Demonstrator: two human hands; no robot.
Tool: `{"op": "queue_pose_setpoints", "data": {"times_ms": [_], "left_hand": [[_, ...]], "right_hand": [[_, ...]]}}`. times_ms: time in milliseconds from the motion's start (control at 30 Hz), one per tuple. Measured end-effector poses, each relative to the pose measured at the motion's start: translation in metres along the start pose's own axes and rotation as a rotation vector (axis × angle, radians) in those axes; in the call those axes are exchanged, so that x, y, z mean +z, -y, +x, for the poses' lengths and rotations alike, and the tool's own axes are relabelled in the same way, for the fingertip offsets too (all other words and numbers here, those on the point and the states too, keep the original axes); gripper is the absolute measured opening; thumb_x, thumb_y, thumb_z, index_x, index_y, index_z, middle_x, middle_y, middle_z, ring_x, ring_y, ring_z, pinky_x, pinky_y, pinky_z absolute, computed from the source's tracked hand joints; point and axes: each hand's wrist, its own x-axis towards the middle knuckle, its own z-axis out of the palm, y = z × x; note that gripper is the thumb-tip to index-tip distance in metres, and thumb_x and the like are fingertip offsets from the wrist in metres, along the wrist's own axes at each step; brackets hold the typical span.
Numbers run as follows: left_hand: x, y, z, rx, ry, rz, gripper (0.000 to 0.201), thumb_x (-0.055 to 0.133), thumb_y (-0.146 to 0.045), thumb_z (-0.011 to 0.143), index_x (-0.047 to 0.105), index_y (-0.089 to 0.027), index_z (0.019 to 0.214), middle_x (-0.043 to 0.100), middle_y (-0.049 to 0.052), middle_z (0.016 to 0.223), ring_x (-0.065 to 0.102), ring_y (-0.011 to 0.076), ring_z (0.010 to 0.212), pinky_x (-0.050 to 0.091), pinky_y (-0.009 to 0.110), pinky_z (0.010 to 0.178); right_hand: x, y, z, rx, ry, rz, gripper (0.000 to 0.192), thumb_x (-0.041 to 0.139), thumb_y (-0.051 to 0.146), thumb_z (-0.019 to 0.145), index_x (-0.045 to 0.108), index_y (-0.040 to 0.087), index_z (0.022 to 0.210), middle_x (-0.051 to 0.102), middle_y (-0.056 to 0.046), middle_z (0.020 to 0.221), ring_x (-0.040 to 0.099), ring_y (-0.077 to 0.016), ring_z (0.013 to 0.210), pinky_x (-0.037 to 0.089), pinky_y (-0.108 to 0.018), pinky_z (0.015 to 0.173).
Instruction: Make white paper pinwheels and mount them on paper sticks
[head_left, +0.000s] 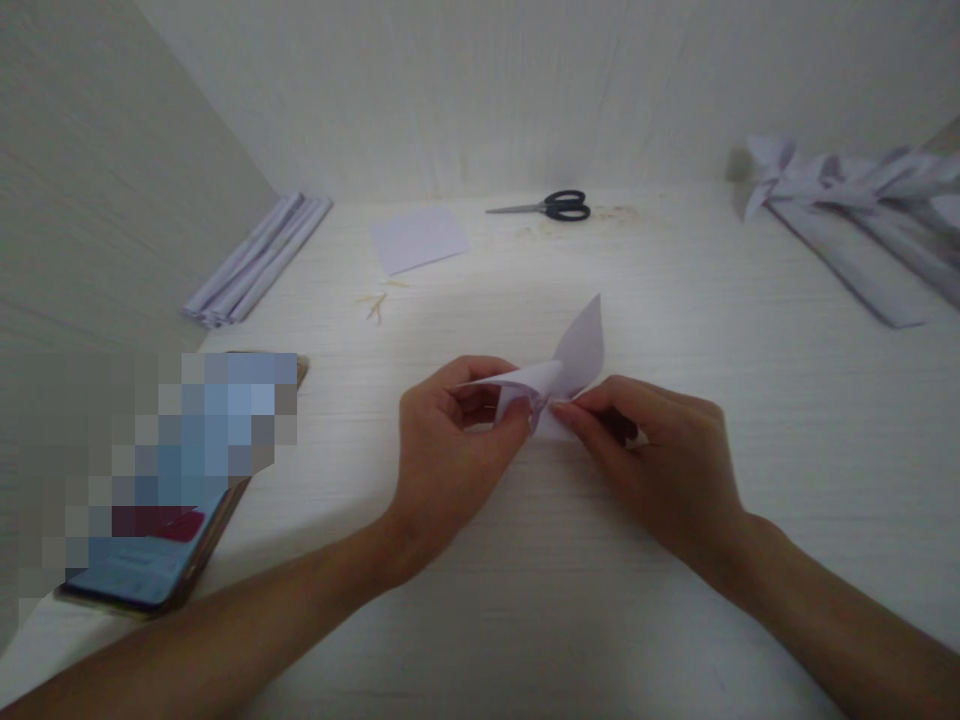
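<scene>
Between my two hands is a white paper piece shaped like a pinwheel or flower (pixel 582 348), with one pointed petal standing up and another curling to the left. My left hand (pixel 466 440) is closed on it, thumb pressed near the gathered middle and fingers behind the curled petal. With thumb and index finger my right hand (pixel 652 445) pinches the paper just right of that middle. The paper is held above the white tabletop (pixel 525 620). What lies under the fingertips at the centre is hidden.
Black-handled scissors (pixel 567 206) lie at the back, beside a flat white paper sheet (pixel 420 240). Yellowish scraps (pixel 376 304) are in front of the sheet. Rolled paper tubes (pixel 259 260) lie at left, a phone (pixel 172 540) nearer. Folded paper shapes on strips (pixel 847 185) occupy the back right.
</scene>
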Motion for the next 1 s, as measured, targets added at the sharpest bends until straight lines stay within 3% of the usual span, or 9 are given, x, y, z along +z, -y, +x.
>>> {"op": "queue_pose_setpoints", "data": {"times_ms": [500, 700, 1000], "left_hand": [[0.0007, 0.0031, 0.0012, 0.002, 0.013, -0.002, 0.014, 0.063, -0.015, 0.057, 0.059, -0.014, 0.07, 0.065, -0.001, 0.06, 0.06, 0.0096, 0.053, 0.047, 0.015, 0.047], [0.001, 0.0045, 0.0012, 0.003, 0.03, -0.016, 0.013, 0.062, -0.013, 0.058, 0.059, -0.014, 0.07, 0.065, -0.002, 0.059, 0.06, 0.0091, 0.052, 0.047, 0.015, 0.048], [0.0006, 0.0062, 0.0006, -0.002, 0.041, -0.044, 0.015, 0.062, -0.014, 0.058, 0.059, -0.015, 0.073, 0.066, -0.001, 0.066, 0.061, 0.0104, 0.058, 0.049, 0.017, 0.054]], "right_hand": [[0.0011, -0.0011, -0.0002, -0.031, 0.036, -0.057, 0.018, 0.054, 0.021, 0.074, 0.051, 0.017, 0.057, 0.053, 0.003, 0.051, 0.044, -0.0075, 0.042, 0.032, -0.02, 0.042], [0.0009, -0.0014, -0.0002, -0.048, 0.006, 0.017, 0.016, 0.055, 0.016, 0.072, 0.051, 0.017, 0.057, 0.054, 0.002, 0.056, 0.047, -0.0075, 0.048, 0.035, -0.019, 0.045], [0.0014, -0.0024, -0.0003, -0.064, 0.001, -0.031, 0.02, 0.055, 0.021, 0.074, 0.052, 0.017, 0.056, 0.052, 0.003, 0.049, 0.045, -0.0073, 0.043, 0.034, -0.02, 0.043]]}}
